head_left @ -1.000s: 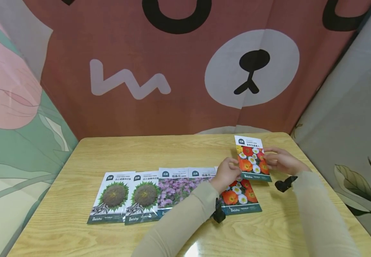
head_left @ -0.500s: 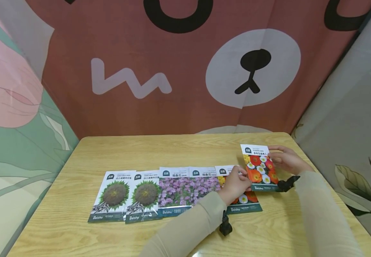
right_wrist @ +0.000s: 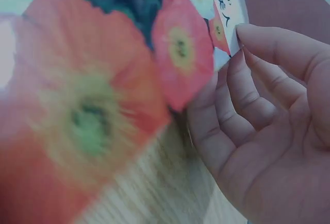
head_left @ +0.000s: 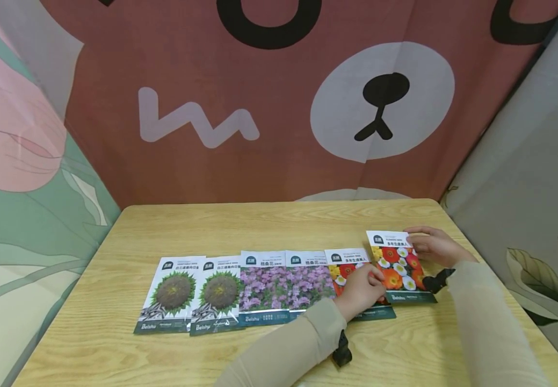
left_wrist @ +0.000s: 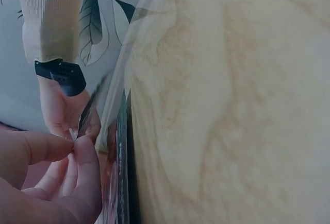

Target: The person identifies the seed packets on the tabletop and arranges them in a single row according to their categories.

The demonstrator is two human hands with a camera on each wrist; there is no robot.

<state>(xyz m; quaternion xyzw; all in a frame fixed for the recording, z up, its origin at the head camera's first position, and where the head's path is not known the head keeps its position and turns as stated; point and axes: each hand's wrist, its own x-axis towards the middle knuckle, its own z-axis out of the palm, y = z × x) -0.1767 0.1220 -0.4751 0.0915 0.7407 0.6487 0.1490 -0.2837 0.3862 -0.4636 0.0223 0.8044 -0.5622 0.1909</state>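
Observation:
A seed packet with red, orange and white poppies (head_left: 397,266) is held between both hands at the right end of a row. My left hand (head_left: 362,287) pinches its left edge between thumb and finger; in the left wrist view the packet (left_wrist: 88,113) appears edge-on, tilted above the table. On the opposite edge, my right hand (head_left: 439,247) grips it, and the right wrist view has the thumb at the white heading and other fingers behind. Beneath my left hand lies a second poppy packet (head_left: 348,257), partly covered by that hand.
Leftward along the wooden table (head_left: 114,301) lie two purple-flower packets (head_left: 264,287) and two sunflower packets (head_left: 172,295), side by side with slight overlaps. A brown bear-print curtain (head_left: 211,177) hangs behind the table, and a grey leaf-print one (head_left: 515,188) at the right.
Both hands have brought the held poppy packet rightward and nearer to me, lower toward the table. It came from above the lying poppy packet to its right side, uncovering that packet's heading.

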